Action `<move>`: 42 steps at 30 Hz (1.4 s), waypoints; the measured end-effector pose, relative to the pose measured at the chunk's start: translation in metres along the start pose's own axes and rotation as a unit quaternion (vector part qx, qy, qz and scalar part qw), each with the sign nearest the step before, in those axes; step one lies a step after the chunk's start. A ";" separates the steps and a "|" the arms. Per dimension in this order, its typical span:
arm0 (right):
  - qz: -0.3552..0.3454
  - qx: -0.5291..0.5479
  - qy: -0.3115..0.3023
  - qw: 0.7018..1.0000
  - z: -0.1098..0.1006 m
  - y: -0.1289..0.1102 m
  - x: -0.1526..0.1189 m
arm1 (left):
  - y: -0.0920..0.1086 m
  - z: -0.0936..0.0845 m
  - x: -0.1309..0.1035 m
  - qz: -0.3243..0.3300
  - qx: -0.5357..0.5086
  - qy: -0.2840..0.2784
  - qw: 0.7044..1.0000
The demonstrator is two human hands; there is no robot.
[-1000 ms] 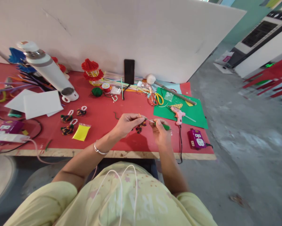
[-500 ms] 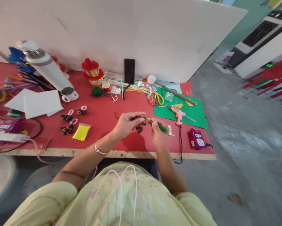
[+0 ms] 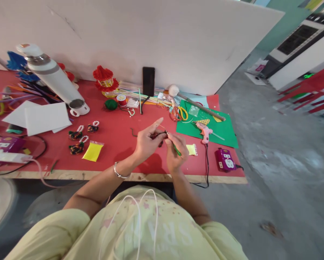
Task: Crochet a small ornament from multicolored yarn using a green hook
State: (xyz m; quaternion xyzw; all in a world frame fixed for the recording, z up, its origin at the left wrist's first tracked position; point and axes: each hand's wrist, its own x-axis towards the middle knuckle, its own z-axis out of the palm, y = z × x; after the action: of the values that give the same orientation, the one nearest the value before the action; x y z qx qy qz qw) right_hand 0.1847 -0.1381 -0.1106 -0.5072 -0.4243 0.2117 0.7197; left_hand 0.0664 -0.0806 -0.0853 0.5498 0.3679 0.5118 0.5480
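Note:
My left hand point(image 3: 148, 143) pinches a small dark multicoloured crochet piece point(image 3: 160, 144), mostly hidden by the fingers. Its index finger points up and away, with a thin strand of yarn point(image 3: 162, 126) running from it. In my right hand point(image 3: 177, 153) is a crochet hook point(image 3: 176, 148) with a green handle; its tip meets the piece at the left fingertips. Over to the left lie three similar dark pieces point(image 3: 77, 148) with white bead loops. A yellow packet point(image 3: 93, 151) sits beside them, and another small yellow packet point(image 3: 191, 149) is right of my right hand.
A white flask point(image 3: 52, 77) and a mug point(image 3: 79, 107) stand at the left. Along the back are a green yarn ball point(image 3: 111, 104), a phone point(image 3: 148, 82) and scissors point(image 3: 183, 113). A pink glue gun point(image 3: 204, 131) rests on green sheet point(image 3: 227, 135), near a purple power socket point(image 3: 226, 160).
My right hand has moved left against the left fingers, bringing the hook to the piece. The left index finger has lifted and straightened, and the piece is now more covered.

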 end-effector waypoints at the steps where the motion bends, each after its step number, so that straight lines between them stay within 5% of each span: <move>1: -0.001 0.016 0.026 1.000 0.005 0.002 -0.002 | 0.002 0.002 0.001 -0.010 -0.030 -0.002 1.000; 5: 0.059 0.112 0.056 0.990 0.020 0.014 -0.002 | 0.008 0.001 0.006 -0.056 -0.131 -0.024 0.990; 11: 0.126 0.189 0.019 0.974 0.011 0.027 0.009 | 0.004 -0.013 0.009 -0.072 -0.116 -0.047 0.990; 15: 0.017 0.038 -0.044 0.998 0.003 0.016 0.015 | 0.000 -0.011 0.007 0.016 -0.003 -0.032 0.999; 19: -0.146 -0.063 0.019 0.987 0.015 0.008 0.008 | 0.004 -0.001 0.008 0.031 -0.045 0.006 0.998; 22: -0.117 0.011 0.046 0.992 0.020 0.014 0.007 | 0.013 -0.006 0.015 -0.066 -0.166 -0.060 0.982; 27: -0.095 0.084 -0.088 0.988 -0.005 0.024 0.027 | 0.024 -0.037 0.027 -0.202 -0.176 -0.180 0.947; 31: -0.145 0.048 -0.159 0.975 -0.025 0.020 0.042 | 0.023 -0.045 0.030 -0.211 -0.162 -0.203 0.942; 42: -0.249 -0.031 -0.233 0.940 -0.037 0.012 0.054 | 0.029 -0.046 0.030 -0.184 -0.120 -0.217 0.951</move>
State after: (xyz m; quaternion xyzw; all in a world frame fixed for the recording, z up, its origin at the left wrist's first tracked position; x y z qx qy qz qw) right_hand 0.2464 -0.1140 -0.1045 -0.3441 -0.6988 0.1250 0.6145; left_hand 0.0235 -0.0449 -0.0580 0.5008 0.2712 0.3109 0.7609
